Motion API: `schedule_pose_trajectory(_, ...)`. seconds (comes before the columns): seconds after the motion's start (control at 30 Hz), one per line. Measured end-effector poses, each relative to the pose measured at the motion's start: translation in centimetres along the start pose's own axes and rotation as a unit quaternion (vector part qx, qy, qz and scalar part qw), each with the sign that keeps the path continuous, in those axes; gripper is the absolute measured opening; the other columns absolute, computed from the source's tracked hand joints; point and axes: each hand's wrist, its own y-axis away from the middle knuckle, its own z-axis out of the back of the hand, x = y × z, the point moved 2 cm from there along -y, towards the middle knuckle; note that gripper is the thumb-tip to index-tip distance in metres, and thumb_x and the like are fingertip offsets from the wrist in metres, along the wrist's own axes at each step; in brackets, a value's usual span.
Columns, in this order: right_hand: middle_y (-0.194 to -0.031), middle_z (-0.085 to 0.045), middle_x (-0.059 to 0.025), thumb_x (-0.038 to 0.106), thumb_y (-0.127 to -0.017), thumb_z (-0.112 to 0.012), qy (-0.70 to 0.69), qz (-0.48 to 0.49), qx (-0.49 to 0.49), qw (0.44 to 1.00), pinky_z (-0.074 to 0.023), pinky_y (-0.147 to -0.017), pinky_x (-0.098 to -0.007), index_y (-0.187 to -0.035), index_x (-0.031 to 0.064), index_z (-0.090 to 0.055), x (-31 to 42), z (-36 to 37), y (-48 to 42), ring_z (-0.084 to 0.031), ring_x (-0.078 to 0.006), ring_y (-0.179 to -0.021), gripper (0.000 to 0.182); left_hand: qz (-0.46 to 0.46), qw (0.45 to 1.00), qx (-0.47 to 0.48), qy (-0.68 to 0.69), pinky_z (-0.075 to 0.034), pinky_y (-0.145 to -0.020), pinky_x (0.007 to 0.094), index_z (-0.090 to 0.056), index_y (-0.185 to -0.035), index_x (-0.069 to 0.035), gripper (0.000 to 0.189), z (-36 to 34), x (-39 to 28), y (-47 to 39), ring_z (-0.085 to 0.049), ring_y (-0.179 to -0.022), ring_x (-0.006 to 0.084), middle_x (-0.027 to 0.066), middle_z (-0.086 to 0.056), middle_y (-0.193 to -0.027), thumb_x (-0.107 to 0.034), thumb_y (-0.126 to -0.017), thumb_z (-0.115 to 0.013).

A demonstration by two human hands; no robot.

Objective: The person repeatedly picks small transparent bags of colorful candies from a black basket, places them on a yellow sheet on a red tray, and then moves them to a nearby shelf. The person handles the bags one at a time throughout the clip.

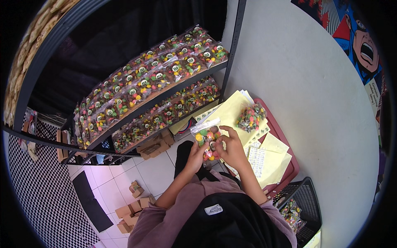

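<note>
My left hand [196, 157] grips a clear plastic bag of colourful round candies [203, 136] by its lower side, in front of my body. The bag's clear top strip points away from me. At the front of the bag, my right hand [232, 150] has its fingertips on or beside a small round sticker [212, 145]. Its index finger is raised apart from the others, and whether the fingers pinch anything is hidden. Beyond my right hand, another filled candy bag [252, 117] lies on yellow sheets [231, 107].
A red plastic lid or table [293, 166] carries the yellow sheets and printed sticker sheets [257, 161]. A black crate [311, 204] at lower right holds more candy bags. Rows of stickered bags [142, 82] fill a metal-framed shelf [173, 86]. Cardboard boxes [131, 214] sit on the tiled floor.
</note>
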Motion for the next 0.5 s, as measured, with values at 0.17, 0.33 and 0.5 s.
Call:
schedule_pose_trajectory(0.17,-0.11,-0.045,-0.0176,0.01,-0.067,-0.061,0.009,0.008,-0.001,1.0,-0.0372,-0.084,-0.0356,-0.071,-0.0002,-0.057,0.15,-0.04,0.0,-0.045,-0.0323,-0.1,0.012,-0.003,1.0,-0.004,0.0,-0.043,-0.073,0.0229,-0.033,-0.12,-0.006,0.035,0.35,0.57,-0.12,-0.05,-0.09,0.0093,0.0042,-0.048,-0.105,-0.012,-0.087,-0.042)
schedule_pose_trajectory(0.33,-0.109,-0.045,-0.0173,0.01,-0.066,-0.062,0.032,0.021,-0.016,0.999,-0.0376,-0.084,-0.0355,-0.07,0.0004,-0.057,0.13,-0.27,0.04,-0.046,-0.0321,-0.099,0.011,-0.001,1.0,-0.001,-0.005,-0.042,-0.078,0.0246,-0.032,-0.121,-0.005,0.036,0.44,0.86,-0.15,-0.049,-0.095,0.0108,0.0055,-0.047,-0.108,-0.011,-0.086,-0.042)
schedule_pose_trajectory(0.5,-0.108,-0.045,-0.0168,0.008,-0.064,-0.063,0.028,0.031,-0.033,0.999,-0.0383,-0.083,-0.0352,-0.07,0.0009,-0.057,0.05,-0.36,0.14,-0.046,-0.0317,-0.098,0.011,-0.03,0.999,0.002,-0.044,-0.04,-0.058,0.0178,-0.036,-0.115,-0.005,0.035,0.12,0.76,0.01,-0.048,-0.07,0.0035,0.0012,-0.051,-0.092,-0.01,-0.083,-0.049)
